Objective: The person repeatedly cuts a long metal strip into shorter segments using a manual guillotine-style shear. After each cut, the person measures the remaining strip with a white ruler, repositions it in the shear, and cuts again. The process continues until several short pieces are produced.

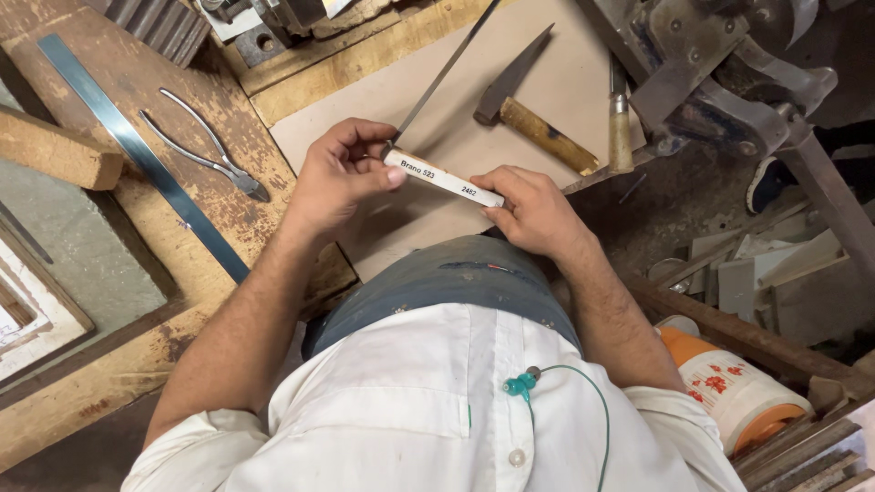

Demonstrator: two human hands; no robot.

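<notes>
A short white strip [444, 178] with dark print on it is held level over a tan board [428, 91], just in front of my waist. My left hand [339, 178] pinches its left end between thumb and fingers. My right hand [533, 211] grips its right end. A thin, long metal blade [444, 73] slants up and to the right from the left end of the strip, where it meets my left fingertips. Whether the blade is joined to the strip or only rests against it cannot be told.
A hammer [538, 129] with a wooden handle and a wood-handled tool [620, 123] lie on the board. Pliers [208, 146], a steel ruler [137, 150] and a wooden block [55, 153] are at the left. Heavy metal machinery [720, 73] stands top right; a flowered orange jug [738, 387] lower right.
</notes>
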